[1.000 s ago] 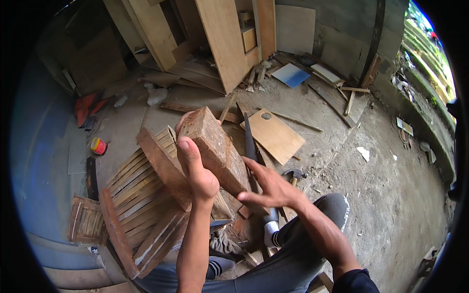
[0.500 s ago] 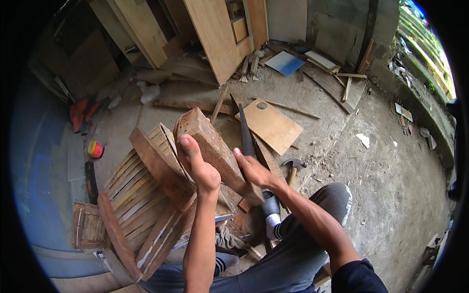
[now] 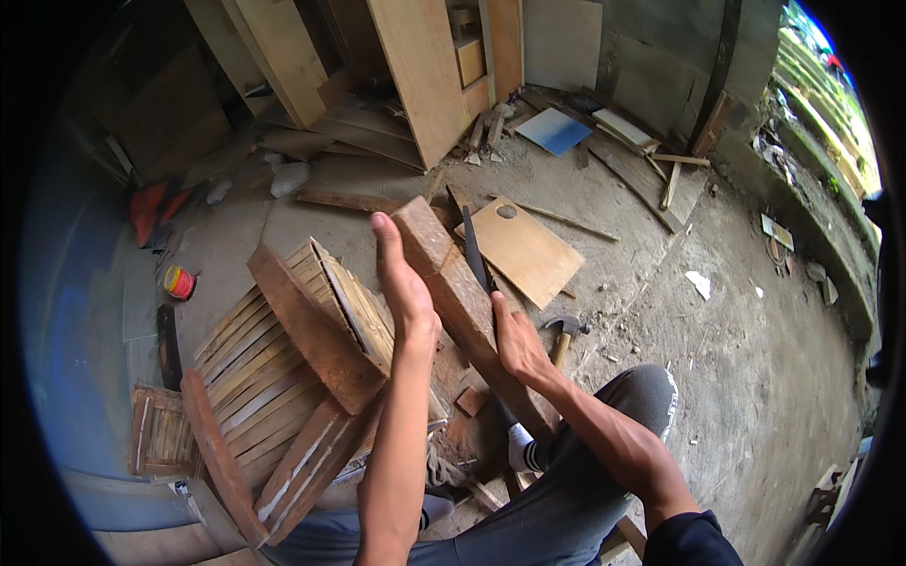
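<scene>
A thick, rough brown wooden beam [image 3: 461, 307] is held at a slant in front of me, its far end raised toward the upper left. My left hand [image 3: 406, 288] grips its left side near the far end, thumb pointing up and fingers hidden behind the wood. Lower down, my right hand [image 3: 521, 341] grasps the right side. Just past that hand a dark handsaw blade [image 3: 473, 247] shows; its handle is hidden. To the left stands a slatted wooden piece [image 3: 264, 377] with a broad brown board [image 3: 316, 325] across it.
A claw hammer [image 3: 563, 341] lies right of my right hand. Beyond the saw is a plywood panel [image 3: 528, 247] with a round hole. A red and yellow tin [image 3: 178, 282] stands at left. Leaning boards [image 3: 420, 75] and wood scraps line the back.
The beam has turned and now slopes more lengthwise away from me, its far end shifted right. My left hand has moved right with it, and my right hand slightly right and down.
</scene>
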